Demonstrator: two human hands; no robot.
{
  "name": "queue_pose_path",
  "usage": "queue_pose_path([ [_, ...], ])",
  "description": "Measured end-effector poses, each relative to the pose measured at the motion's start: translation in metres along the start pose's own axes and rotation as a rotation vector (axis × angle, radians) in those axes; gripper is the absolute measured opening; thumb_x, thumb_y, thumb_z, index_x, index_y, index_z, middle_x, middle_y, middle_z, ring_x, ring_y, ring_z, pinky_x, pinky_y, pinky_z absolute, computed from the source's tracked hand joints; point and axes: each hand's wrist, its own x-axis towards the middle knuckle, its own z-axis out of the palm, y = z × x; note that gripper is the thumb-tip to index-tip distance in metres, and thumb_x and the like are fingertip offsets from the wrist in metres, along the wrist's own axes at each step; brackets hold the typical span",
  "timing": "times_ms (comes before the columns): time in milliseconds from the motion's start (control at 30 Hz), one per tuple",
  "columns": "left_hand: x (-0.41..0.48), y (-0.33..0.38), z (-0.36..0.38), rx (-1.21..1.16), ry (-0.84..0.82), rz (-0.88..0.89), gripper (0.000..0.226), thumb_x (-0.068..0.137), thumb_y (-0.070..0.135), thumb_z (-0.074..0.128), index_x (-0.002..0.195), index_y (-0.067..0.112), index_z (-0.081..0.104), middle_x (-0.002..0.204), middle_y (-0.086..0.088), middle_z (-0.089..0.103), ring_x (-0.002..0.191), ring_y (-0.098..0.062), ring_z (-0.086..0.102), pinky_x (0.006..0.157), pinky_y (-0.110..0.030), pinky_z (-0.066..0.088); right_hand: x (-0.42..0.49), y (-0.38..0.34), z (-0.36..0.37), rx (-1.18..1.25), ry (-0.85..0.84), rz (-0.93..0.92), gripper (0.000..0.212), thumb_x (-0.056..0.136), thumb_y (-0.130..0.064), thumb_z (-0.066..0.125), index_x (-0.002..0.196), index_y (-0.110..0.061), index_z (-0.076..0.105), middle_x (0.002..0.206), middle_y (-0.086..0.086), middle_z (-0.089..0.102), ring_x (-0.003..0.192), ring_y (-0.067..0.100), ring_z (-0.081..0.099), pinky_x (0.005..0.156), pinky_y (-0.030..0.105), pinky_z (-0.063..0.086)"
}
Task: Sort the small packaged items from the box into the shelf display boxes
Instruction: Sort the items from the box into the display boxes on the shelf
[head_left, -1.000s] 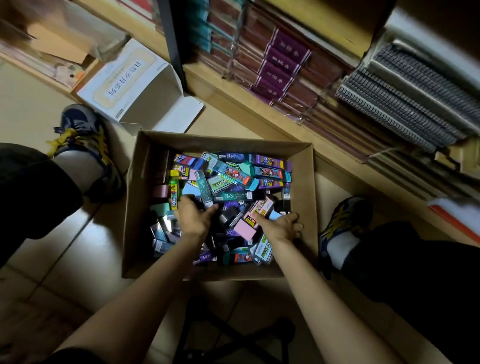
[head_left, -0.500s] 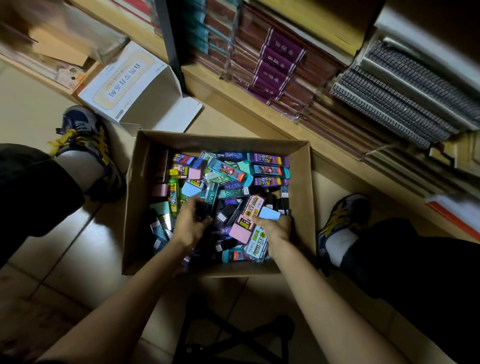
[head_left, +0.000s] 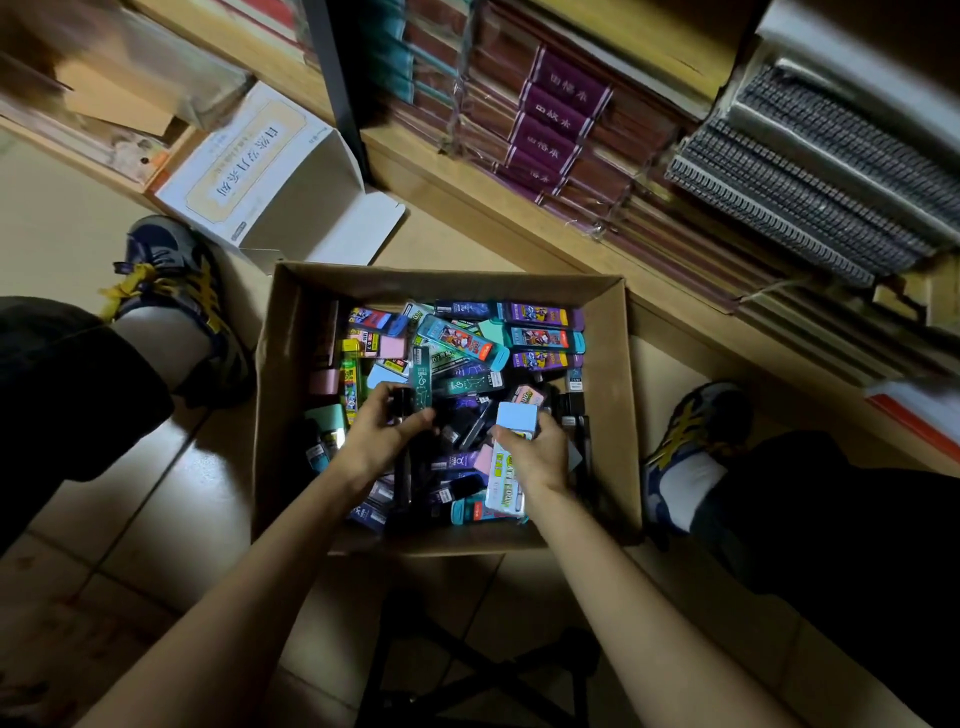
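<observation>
Sorting in the box (head_left: 607, 395), my left hand (head_left: 378, 439) is clamping a dark pack (head_left: 402, 406), my right hand (head_left: 537, 453) a blue pack (head_left: 516, 419).

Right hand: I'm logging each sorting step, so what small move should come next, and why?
Probably lift the right hand up out of the cardboard box: its fingers already grip a light blue packet, held just above the loose pile.

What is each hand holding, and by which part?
The left hand grips a dark packet; which part it holds is too dark to tell. The right hand grips a pale packet, the one with the light blue top, around its middle.
</observation>
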Motion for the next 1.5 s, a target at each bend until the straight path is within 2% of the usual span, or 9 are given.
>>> queue_pose_path([
  [167,0.002,-0.007,-0.001,0.009,-0.046,-0.031,0.017,0.091,0.012,0.058,0.102,0.02,0.048,0.102,-0.015,0.063,0.081,-0.02,0.068,0.056,-0.018,0.052,0.002,0.003,0.009,-0.151,0.238,-0.013,0.053,0.073,-0.019,0.078,0.114,-0.015,0.046,0.12,0.012,0.045,0.106,0.029,0.05,0.09,0.044,0.048],
  [333,-0.001,-0.013,0.003,-0.047,-0.062,-0.069,0.016,0.094,0.007,0.052,0.104,0.018,0.045,0.095,-0.012,0.068,0.075,-0.02,0.07,0.058,-0.022,0.053,0.007,-0.005,0.004,0.127,0.113,0.085,0.059,0.077,-0.003,0.073,0.123,-0.007,0.037,0.109,0.013,0.061,0.088,0.022,0.056,0.078,0.03,0.043],
  [567,-0.007,-0.007,0.021,-0.07,-0.072,-0.085,0.021,0.094,-0.001,0.045,0.111,0.01,0.041,0.094,-0.015,0.065,0.069,-0.02,0.057,0.065,-0.026,0.048,0.006,-0.006,-0.019,0.288,0.088,0.117,0.035,0.08,0.003,0.068,0.111,-0.004,0.054,0.113,0.024,0.063,0.092,0.032,0.061,0.087,0.048,0.049],
  [767,-0.019,0.005,0.05,0.022,-0.145,0.017,0.009,0.096,0.016,0.051,0.104,0.012,0.051,0.082,0.001,0.059,0.063,-0.002,0.061,0.053,-0.015,0.047,-0.019,-0.028,-0.035,0.425,-0.059,0.081,0.036,0.082,-0.004,0.068,0.116,-0.008,0.058,0.096,0.012,0.066,0.073,0.022,0.063,0.07,0.035,0.052],
  [867,-0.027,0.025,0.062,-0.007,-0.177,0.098,0.017,0.093,0.018,0.056,0.106,0.01,0.051,0.088,-0.001,0.065,0.069,-0.001,0.066,0.058,-0.016,0.05,-0.038,-0.053,-0.04,0.489,-0.176,0.009,0.035,0.083,-0.005,0.067,0.116,-0.012,0.059,0.099,0.013,0.068,0.078,0.024,0.066,0.069,0.036,0.056],
  [1000,-0.043,0.06,0.069,0.01,-0.164,0.218,0.047,0.076,0.028,0.07,0.114,0.008,0.051,0.104,-0.012,0.067,0.091,-0.022,0.067,0.078,-0.035,0.054,-0.066,-0.086,-0.051,0.582,-0.302,-0.12,0.035,0.086,-0.001,0.061,0.12,-0.005,0.055,0.103,0.018,0.066,0.078,0.025,0.066,0.07,0.036,0.055],
  [1100,-0.056,0.084,0.075,-0.056,-0.17,0.303,0.05,0.073,0.026,0.072,0.115,0.003,0.054,0.108,-0.017,0.067,0.097,-0.029,0.066,0.087,-0.04,0.054,-0.086,-0.107,-0.063,0.617,-0.328,-0.218,0.033,0.088,-0.003,0.058,0.121,-0.004,0.053,0.093,0.013,0.067,0.069,0.018,0.067,0.063,0.032,0.057],
  [1333,-0.086,0.142,0.091,-0.082,-0.201,0.496,0.045,0.072,0.029,0.071,0.107,0.003,0.061,0.101,-0.013,0.072,0.091,-0.026,0.069,0.078,-0.035,0.057,-0.126,-0.161,-0.099,0.796,-0.359,-0.32,0.018,0.098,-0.01,0.041,0.114,-0.006,0.051,0.098,0.019,0.063,0.081,0.027,0.062,0.087,0.047,0.048],
  [1500,-0.111,0.198,0.111,-0.084,-0.259,0.617,0.043,0.074,0.025,0.07,0.11,0.004,0.059,0.105,-0.014,0.071,0.095,-0.029,0.069,0.078,-0.039,0.056,-0.157,-0.198,-0.141,0.718,-0.402,-0.504,0.031,0.1,-0.017,0.037,0.126,-0.004,0.048,0.115,0.019,0.063,0.098,0.027,0.064,0.084,0.041,0.052],
])
